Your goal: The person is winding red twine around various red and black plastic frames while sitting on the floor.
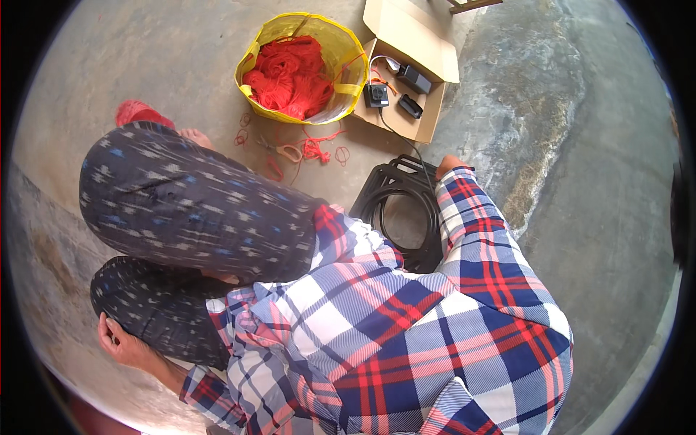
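Observation:
My left hand rests beside my knee in the dark patterned trousers, its fingers loosely bent and a little apart, with nothing seen in them. Only a small part of my right hand shows past the plaid sleeve; its fingers are hidden. That hand is nearest to a black plastic frame on which a black cable lies coiled. The cable runs up to a small black device inside an open cardboard box.
Beyond my legs stands a yellow bag holding a heap of red string. Scissors and loose red strands lie on the concrete floor. Black items sit in the box. A red cloth-like thing is by my foot.

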Motion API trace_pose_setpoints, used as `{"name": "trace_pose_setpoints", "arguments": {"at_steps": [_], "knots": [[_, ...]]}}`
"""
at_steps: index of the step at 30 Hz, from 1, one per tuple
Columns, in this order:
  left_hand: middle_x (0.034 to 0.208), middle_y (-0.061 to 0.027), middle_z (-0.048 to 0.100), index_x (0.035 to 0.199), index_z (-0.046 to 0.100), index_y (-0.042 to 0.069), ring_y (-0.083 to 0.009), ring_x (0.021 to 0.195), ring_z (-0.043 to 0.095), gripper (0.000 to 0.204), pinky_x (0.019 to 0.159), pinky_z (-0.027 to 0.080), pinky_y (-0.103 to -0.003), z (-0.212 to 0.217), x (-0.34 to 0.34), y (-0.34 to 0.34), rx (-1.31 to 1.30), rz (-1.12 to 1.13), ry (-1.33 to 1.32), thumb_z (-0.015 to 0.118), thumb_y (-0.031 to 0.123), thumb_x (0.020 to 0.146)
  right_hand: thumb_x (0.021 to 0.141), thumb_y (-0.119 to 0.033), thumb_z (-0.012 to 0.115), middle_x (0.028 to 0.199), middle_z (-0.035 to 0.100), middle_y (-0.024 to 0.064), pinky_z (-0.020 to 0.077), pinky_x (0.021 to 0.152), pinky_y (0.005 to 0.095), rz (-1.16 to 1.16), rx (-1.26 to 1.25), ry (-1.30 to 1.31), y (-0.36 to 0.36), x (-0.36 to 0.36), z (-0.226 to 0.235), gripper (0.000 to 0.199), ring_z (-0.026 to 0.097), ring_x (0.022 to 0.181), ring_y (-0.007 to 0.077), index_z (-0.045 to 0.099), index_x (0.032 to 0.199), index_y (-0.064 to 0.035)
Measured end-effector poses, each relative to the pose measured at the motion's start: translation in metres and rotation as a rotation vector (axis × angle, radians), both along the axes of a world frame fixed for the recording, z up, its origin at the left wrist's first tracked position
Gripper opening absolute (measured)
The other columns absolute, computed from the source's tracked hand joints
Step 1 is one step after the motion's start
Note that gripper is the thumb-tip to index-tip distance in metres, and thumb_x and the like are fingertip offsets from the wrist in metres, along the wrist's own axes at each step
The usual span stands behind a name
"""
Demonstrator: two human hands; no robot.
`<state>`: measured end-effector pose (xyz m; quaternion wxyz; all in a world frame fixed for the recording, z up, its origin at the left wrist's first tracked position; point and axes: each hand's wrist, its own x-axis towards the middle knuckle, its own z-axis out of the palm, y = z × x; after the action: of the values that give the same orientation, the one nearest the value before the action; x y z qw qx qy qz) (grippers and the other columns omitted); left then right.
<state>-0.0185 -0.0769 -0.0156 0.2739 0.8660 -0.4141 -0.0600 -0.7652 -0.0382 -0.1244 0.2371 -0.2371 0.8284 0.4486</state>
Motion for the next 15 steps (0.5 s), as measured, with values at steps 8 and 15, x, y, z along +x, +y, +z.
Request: {"name": "trace_pose_setpoints", "arguments": {"at_steps": [8, 15], "knots": [[0.115, -0.0079, 0.060, 0.110, 0.069, 0.003, -0.0193, 0.100, 0.058, 0.026, 0.089, 0.047, -0.032, 0.002, 0.000, -0.002, 0.029, 0.031, 0.031, 0.059, 0.022, 0.096, 0.082, -0.020, 0.061, 0.116, 0.067, 0.0169, 0.0511, 0.092, 0.0427, 0.048, -0.025, 0.021, 0.002, -0.017, 0.008, 0.032, 0.064, 0.110, 0.0335, 0.070, 0.111, -0.0068], [0.116, -0.0081, 0.060, 0.110, 0.069, 0.003, -0.0198, 0.101, 0.058, 0.025, 0.090, 0.047, -0.032, 0.001, 0.000, -0.001, 0.025, -0.007, -0.006, 0.059, 0.021, 0.097, 0.079, -0.019, 0.063, 0.120, 0.064, 0.0186, 0.0497, 0.094, 0.0424, 0.056, -0.131, 0.043, -0.009, -0.043, 0.015, 0.034, 0.060, 0.114, 0.0361, 0.069, 0.110, -0.0053]]}}
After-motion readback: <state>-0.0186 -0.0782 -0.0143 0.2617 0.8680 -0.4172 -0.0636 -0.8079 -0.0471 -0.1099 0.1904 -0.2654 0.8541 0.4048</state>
